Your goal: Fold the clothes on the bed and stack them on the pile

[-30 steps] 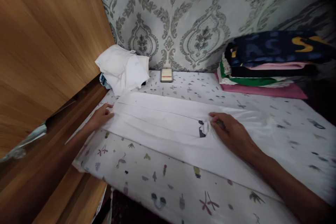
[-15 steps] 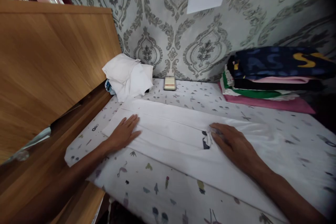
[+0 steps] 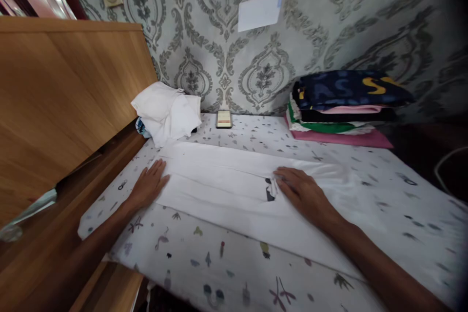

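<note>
A white garment (image 3: 219,180) lies folded into a long strip on the patterned sheet, with creases running along its length. My left hand (image 3: 149,186) rests flat at the strip's left end, its fingers stretched out. Toward the right, my right hand (image 3: 305,195) lies on the garment with fingers extended and palm down. Its fingertips are beside a small bunched opening with dark patches (image 3: 270,195), perhaps the neckline. The cloth beneath that hand is hidden.
A heap of white clothes (image 3: 170,112) sits at the back left by a wooden board (image 3: 73,92). A small framed card-like item (image 3: 224,119) is near the wall. Folded clothes (image 3: 343,102) are stacked at the back right on the printed sheet (image 3: 204,273).
My left hand has slid left to the garment's end. The view has shifted, so the wall and stacks appear farther left; my right hand stays by the bunched opening.
</note>
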`<state>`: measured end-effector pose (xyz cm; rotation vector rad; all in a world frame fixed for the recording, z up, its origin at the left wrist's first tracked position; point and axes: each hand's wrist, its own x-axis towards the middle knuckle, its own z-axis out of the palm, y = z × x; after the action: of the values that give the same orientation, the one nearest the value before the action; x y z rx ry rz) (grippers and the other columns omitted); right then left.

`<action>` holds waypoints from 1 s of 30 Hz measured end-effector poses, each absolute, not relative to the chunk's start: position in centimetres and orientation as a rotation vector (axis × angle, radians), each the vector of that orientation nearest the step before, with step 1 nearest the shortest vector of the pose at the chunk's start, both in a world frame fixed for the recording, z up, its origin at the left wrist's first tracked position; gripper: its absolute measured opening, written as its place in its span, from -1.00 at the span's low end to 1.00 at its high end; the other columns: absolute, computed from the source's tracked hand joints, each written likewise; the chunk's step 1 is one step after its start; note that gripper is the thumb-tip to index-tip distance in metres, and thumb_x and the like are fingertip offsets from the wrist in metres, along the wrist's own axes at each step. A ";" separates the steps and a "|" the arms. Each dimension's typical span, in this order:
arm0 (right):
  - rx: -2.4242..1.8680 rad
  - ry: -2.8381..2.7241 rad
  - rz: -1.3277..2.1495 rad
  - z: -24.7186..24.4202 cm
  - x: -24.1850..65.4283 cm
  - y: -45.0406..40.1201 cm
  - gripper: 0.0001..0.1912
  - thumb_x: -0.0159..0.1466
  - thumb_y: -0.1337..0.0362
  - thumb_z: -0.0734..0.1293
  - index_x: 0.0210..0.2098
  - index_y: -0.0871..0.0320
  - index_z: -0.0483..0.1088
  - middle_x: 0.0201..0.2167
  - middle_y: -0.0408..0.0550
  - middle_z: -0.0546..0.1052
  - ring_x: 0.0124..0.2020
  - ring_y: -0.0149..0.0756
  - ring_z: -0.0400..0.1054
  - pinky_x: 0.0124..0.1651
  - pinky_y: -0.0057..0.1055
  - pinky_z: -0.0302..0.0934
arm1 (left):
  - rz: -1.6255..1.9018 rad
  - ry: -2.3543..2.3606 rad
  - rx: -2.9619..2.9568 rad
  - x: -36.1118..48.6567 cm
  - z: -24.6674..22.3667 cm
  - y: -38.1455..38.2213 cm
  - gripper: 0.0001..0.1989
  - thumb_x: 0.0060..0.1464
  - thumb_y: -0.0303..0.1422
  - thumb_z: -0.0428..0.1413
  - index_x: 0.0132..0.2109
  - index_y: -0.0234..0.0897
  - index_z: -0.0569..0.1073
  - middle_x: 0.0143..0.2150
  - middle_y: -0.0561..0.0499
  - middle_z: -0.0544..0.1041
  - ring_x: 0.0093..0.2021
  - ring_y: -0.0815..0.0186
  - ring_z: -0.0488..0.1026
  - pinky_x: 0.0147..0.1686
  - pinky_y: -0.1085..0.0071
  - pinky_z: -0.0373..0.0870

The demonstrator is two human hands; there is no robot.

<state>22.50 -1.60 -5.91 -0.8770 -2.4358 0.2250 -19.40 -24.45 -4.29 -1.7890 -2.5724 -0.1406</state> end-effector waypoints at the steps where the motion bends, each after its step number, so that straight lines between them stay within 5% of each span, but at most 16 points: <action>1: -0.875 -2.434 0.222 -5.9 22.5 -1.6 -0.55 0.40 0.07 0.09 0.00 0.16 0.48 0.01 0.16 0.58 0.10 0.03 0.42 0.14 0.00 0.31 | -0.188 -2.559 -1.759 -19.7 -4.5 -24.5 -0.34 0.35 -0.09 -0.31 0.42 -0.39 0.11 0.49 -0.24 0.07 0.48 0.08 0.00 0.38 0.03 0.03; 6: -0.844 -2.428 0.210 -5.9 22.4 -1.8 -0.56 0.41 0.10 0.08 -0.02 0.19 0.47 0.00 0.18 0.58 0.08 0.01 0.43 0.11 -0.02 0.32 | -0.257 -2.626 -1.524 -20.9 -3.3 -24.1 -0.35 0.24 -0.09 -0.16 0.29 -0.48 0.27 0.30 -0.38 0.35 0.31 -0.06 0.28 0.23 0.06 0.27; 15: -0.880 -2.412 0.299 -5.1 22.8 -1.9 -0.60 0.40 0.14 0.10 -0.02 0.17 0.47 -0.01 0.14 0.58 0.06 -0.01 0.43 0.14 -0.01 0.29 | -0.328 -3.041 -1.254 -23.6 0.0 -23.3 -0.34 -0.15 0.15 0.18 -0.05 -0.27 0.42 -0.08 -0.21 0.57 -0.08 -0.03 0.52 -0.22 0.25 0.39; 21: -0.791 -2.460 0.290 -1.1 16.7 -7.8 -0.69 0.38 0.28 0.16 -0.01 0.19 0.46 0.13 0.21 0.48 0.17 0.05 0.31 0.21 0.09 0.18 | -0.709 -3.236 -1.299 -23.5 1.9 -23.4 -0.67 -0.28 -0.11 0.28 -0.47 -0.23 0.40 -0.49 0.02 0.44 -0.41 0.21 0.41 -0.51 0.41 0.21; 25: -0.365 -2.782 0.687 1.1 5.7 -15.8 -0.79 0.39 0.26 0.25 -0.06 0.22 0.42 -0.03 0.12 0.52 -0.01 -0.10 0.40 0.01 -0.17 0.35 | -0.985 -3.373 -1.263 -22.5 2.9 -23.3 -0.70 -0.30 -0.17 0.29 -0.50 -0.25 0.39 -0.57 0.10 0.37 -0.52 0.31 0.32 -0.57 0.44 0.13; 30: -0.377 -2.809 0.645 0.8 -4.8 -21.0 -0.48 0.26 -0.01 0.41 -0.01 0.28 0.32 -0.01 0.23 0.47 0.01 0.04 0.34 -0.06 -0.07 0.36 | -1.121 -3.362 -1.232 -23.0 2.6 -22.4 -0.68 -0.18 -0.15 0.28 -0.49 -0.23 0.34 -0.64 0.16 0.24 -0.62 0.38 0.20 -0.62 0.46 0.07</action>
<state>-4.76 -21.02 0.81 -0.3771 -2.8089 0.6450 -22.98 -22.42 2.59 -1.2323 -3.3621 -1.1209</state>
